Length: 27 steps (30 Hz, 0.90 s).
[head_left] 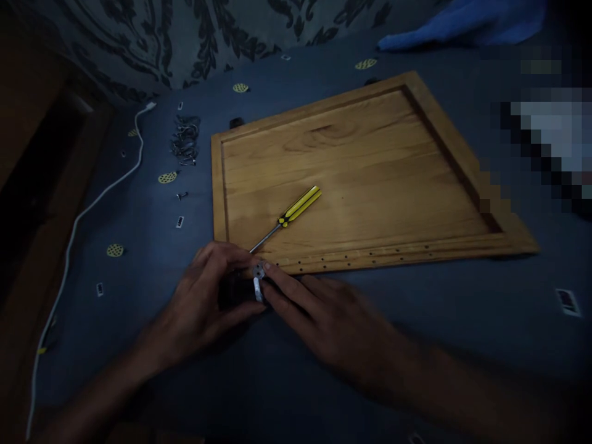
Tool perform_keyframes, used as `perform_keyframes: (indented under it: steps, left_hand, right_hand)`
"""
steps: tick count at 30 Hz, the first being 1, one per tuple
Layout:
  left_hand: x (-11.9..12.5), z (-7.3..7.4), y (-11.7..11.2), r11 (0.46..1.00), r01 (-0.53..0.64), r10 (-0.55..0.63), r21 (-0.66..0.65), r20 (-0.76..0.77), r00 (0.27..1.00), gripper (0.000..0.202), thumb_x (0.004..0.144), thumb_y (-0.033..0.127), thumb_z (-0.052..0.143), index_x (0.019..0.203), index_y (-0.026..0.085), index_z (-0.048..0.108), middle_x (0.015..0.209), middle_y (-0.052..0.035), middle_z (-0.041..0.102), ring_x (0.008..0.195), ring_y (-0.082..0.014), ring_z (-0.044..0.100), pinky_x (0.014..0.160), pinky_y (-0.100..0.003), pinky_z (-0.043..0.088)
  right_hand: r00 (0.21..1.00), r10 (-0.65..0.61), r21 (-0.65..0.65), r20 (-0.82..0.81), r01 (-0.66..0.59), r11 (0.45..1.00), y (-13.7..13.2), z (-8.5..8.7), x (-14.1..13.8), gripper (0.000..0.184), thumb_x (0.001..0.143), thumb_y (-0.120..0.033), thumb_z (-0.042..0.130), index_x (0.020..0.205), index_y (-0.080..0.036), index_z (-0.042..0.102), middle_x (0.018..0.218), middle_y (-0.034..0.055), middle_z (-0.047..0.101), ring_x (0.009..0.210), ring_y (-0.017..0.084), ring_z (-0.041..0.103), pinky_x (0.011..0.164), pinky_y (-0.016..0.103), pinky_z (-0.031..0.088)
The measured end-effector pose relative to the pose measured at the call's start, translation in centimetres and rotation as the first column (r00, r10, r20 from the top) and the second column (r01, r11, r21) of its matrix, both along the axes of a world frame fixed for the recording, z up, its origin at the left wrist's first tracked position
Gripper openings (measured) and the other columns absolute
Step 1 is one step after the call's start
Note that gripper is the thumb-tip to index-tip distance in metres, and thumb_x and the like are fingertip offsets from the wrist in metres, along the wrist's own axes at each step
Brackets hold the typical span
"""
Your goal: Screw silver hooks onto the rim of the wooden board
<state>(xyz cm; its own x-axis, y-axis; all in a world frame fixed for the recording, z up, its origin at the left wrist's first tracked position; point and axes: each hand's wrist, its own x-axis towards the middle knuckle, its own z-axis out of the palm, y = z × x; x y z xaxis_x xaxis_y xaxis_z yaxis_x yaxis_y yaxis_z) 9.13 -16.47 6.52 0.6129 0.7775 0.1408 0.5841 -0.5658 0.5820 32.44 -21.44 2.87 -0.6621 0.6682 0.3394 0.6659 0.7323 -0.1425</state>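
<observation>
Fingers curled, my left hand (198, 293) grips a small black fitting (235, 291) with a holed metal plate (258, 270), at the near left corner of the wooden panel (351, 154). From the other side my right hand (319, 302) pinches the fitting, one fingertip on the plate. The black part is dark and partly covered by my fingers, so its exact kind is unclear. A screwdriver (300, 206) with a yellow and black handle lies across the panel, its tip hidden near my left hand. Rows of small holes run along the panel's near edge.
A pile of small metal hardware (185, 140) lies left of the panel, with a loose piece (182, 195) nearer. A white cable (76, 219) runs down the left side. Dark pieces (237, 123) show at the panel's far edge. Blue cloth (472, 24) lies at the back right.
</observation>
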Motion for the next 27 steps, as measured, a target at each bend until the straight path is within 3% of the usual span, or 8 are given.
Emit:
perform_keyframes:
  steps: [7,12,17,27]
  left_hand:
    - [0.2,0.2,0.0,1.0,0.008,-0.007,0.019,-0.025,1.0,0.043,0.092,0.031,0.079,0.127,0.027,0.055,0.115,-0.0058,0.067,0.109,-0.0251,0.067,0.089,-0.039,0.06]
    - [0.0,1.0,0.3,0.994,0.012,0.0,0.107,-0.108,0.994,0.055,0.087,0.039,0.083,0.133,0.027,0.053,0.118,-0.0077,0.067,0.113,-0.0289,0.063,0.092,-0.044,0.058]
    - [-0.2,2.1,0.6,0.984,-0.038,0.051,0.172,-0.073,0.996,0.04,0.091,0.037,0.078,0.124,0.028,0.057,0.101,-0.0028,0.067,0.1,-0.025,0.064,0.085,-0.039,0.057]
    - [-0.4,1.2,1.1,0.995,0.006,0.0,0.099,-0.059,0.998,0.046,0.088,0.037,0.082,0.126,0.027,0.057,0.107,-0.0044,0.069,0.103,-0.0256,0.063,0.083,-0.037,0.058]
  right_hand:
    - [0.999,-0.002,0.049,0.035,0.0,0.999,0.1,0.5,0.1,0.045,0.093,-0.004,0.052,0.136,-0.006,0.066,0.144,0.0202,0.066,0.095,0.023,0.073,0.071,0.034,0.061]
    - [0.999,-0.031,0.09,0.024,0.029,0.996,0.1,0.6,0.0,0.043,0.092,-0.004,0.054,0.132,-0.008,0.069,0.143,0.0178,0.067,0.094,0.022,0.074,0.073,0.032,0.061]
    - [0.999,-0.012,0.094,0.031,0.009,0.995,0.0,0.7,0.0,0.042,0.091,-0.004,0.056,0.13,-0.007,0.07,0.142,0.0191,0.068,0.09,0.022,0.073,0.072,0.033,0.059]
    - [1.0,-0.008,0.098,0.026,0.006,0.995,0.0,0.4,0.1,0.043,0.093,-0.006,0.055,0.134,-0.007,0.068,0.141,0.0189,0.068,0.092,0.023,0.074,0.071,0.034,0.059]
